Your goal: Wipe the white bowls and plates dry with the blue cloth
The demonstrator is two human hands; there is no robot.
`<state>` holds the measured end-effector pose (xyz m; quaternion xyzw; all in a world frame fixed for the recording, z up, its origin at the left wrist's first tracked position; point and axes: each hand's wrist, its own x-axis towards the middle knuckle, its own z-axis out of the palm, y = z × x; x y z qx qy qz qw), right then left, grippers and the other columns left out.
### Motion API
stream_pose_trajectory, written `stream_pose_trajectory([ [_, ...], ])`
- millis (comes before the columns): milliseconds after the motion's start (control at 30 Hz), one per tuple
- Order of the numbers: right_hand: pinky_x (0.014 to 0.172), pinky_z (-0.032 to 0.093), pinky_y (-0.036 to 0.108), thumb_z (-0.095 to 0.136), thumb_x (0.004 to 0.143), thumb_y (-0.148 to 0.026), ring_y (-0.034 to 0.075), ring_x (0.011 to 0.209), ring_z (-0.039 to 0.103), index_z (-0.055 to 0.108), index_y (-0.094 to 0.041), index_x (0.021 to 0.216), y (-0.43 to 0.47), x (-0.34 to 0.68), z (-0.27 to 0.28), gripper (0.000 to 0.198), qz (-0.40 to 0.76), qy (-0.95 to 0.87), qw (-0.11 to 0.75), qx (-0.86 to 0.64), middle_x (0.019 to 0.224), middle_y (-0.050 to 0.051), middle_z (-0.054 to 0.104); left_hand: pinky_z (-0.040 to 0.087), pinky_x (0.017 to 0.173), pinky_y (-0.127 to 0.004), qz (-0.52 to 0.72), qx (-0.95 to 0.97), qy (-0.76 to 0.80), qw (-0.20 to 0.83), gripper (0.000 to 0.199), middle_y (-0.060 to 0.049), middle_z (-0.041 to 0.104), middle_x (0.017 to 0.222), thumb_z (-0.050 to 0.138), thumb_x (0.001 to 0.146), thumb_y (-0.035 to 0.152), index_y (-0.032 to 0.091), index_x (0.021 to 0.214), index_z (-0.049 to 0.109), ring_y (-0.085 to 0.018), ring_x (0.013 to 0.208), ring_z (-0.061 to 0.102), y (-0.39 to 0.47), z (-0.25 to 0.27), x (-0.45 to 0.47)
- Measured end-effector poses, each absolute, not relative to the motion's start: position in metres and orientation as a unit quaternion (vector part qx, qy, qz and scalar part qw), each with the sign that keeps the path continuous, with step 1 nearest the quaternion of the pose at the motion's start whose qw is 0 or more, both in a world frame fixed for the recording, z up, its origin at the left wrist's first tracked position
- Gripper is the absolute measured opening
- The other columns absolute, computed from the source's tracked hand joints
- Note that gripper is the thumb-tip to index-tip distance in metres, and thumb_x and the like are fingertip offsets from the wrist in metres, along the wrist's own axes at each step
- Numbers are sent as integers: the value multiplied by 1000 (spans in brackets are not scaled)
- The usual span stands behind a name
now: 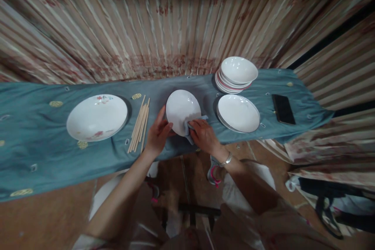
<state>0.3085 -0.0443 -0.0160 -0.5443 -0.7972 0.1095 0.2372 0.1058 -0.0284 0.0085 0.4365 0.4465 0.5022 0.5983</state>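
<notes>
My left hand (159, 131) grips the left edge of a small white plate (180, 107), thumb over the rim. In my right hand (202, 134) is a bluish-grey cloth (189, 129), pressed on the plate's lower right part. To the left of my left hand lies a loose bundle of wooden chopsticks (139, 127). A short stack of white plates (238, 112) sits to the right of my right hand.
Farther left is a large white floral dish (98, 117). Stacked white bowls (238, 71) stand at the back right, and a black phone (283, 108) lies beyond them. A green cloth (52, 156) covers the narrow table; pleated curtains (164, 19) hang right behind it.
</notes>
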Motion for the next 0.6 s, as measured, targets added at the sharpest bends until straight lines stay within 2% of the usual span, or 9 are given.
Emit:
stream_pose_trajectory([
  [167,104,52,46,52,93,-15,27,113,62,67,-16,120,-50,299,-15,31,162,-791,282,-519,119,15,69,63,64,-32,492,465,443,588,88,-4,74,92,77,77,46,21,154,42,-19,75,69,-26,10,105],
  [400,108,51,45,50,92,-11,23,121,62,65,-22,129,-47,278,-14,42,220,-767,380,-468,128,11,67,60,63,-29,475,516,435,565,87,-8,75,100,74,81,46,17,155,39,-19,79,67,-22,10,101],
  [600,114,46,48,44,94,-9,24,129,56,60,-22,138,-41,264,-13,48,199,-769,407,-452,135,13,62,60,64,-27,477,516,434,564,81,-5,73,92,71,83,42,17,154,42,-17,78,66,-25,10,101],
])
